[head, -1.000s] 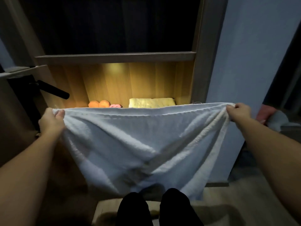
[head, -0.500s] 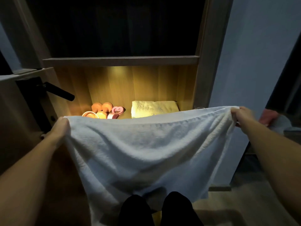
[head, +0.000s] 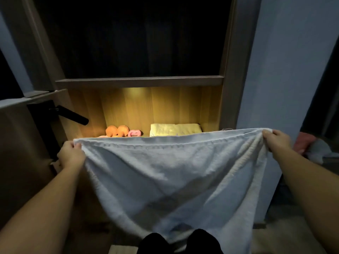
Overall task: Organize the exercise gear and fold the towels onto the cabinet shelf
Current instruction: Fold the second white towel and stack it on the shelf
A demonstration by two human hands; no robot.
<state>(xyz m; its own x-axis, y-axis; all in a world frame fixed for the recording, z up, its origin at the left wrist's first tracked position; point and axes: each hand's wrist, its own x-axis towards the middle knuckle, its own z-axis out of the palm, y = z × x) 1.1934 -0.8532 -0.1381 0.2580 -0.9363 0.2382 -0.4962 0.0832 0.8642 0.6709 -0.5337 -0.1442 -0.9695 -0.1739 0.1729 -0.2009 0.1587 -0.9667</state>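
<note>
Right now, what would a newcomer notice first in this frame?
The big white terry towel fills the centre, stretched wide between the left hand and right hand, each pinching a top corner. Behind it the warm-lit wooden cabinet shelf glows in the dark room, holding a folded pale yellow towel on the right and rounded orange exercise weights plus a small pink piece on the left.

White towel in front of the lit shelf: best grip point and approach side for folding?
Pinch the white towel at its two top corners, coming in from the outer ends, as the left hand and right hand do. It hangs spread with the top hem stretched straight, so corners likely give the cleanest edge-to-edge fold.
</note>
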